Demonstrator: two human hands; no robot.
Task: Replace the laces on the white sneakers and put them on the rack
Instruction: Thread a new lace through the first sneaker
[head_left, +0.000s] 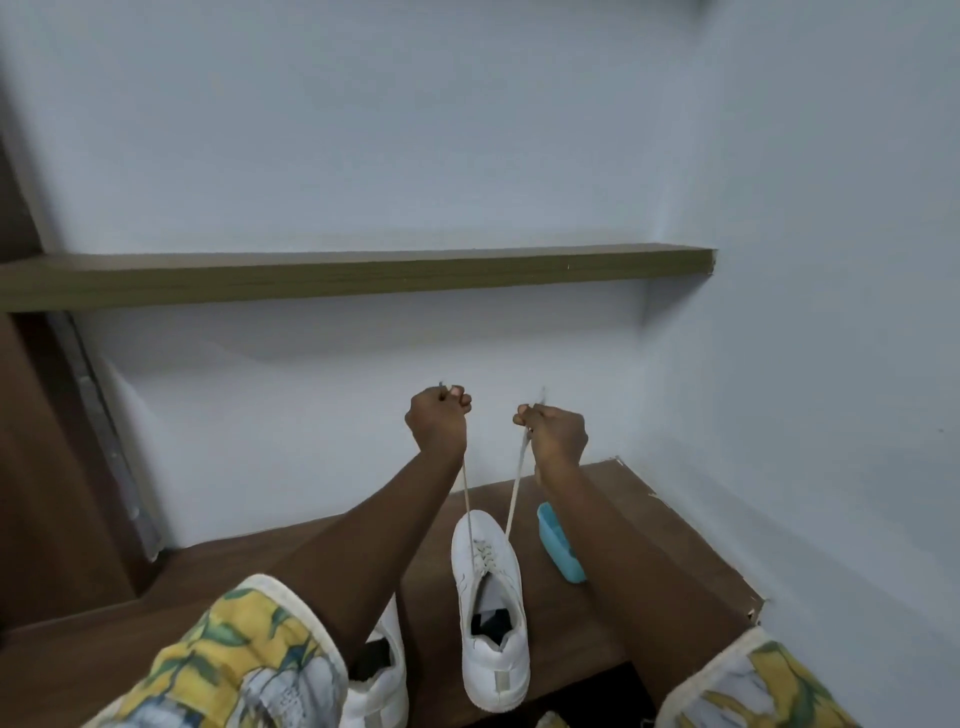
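The room has a plain pale blue wall. A long wooden shelf (363, 275) sticks out from it. Lower down is a brown tabletop (670, 551) with a smooth wood look and a chipped edge on the right.

A white sneaker (491, 597) lies on the tabletop, toe toward the wall. It looks smooth and rounded, with a dark inside. A thin, flat, off-white lace (516, 488) crosses a few holes near the toe. Its two ends go straight up from the shoe. The left hand (439, 423) holds one end and the right hand (553, 434) holds the other. Each grip is closed tight on the lace, with the fingers curled round it. The hands are close together, high above the shoe, and the lace looks pulled tight.

The other sneaker (382, 670) sits just beside the first, partly hidden under the left arm. Its laces cannot be seen.

A small blue thing (561, 548), maybe plastic, lies near the first shoe by the right arm.

The job looks partly done. The lower holes are laced, but the upper holes look open. So there is more lacing to do, then a knot. Neither shoe is on the shelf yet, which may be the rack.
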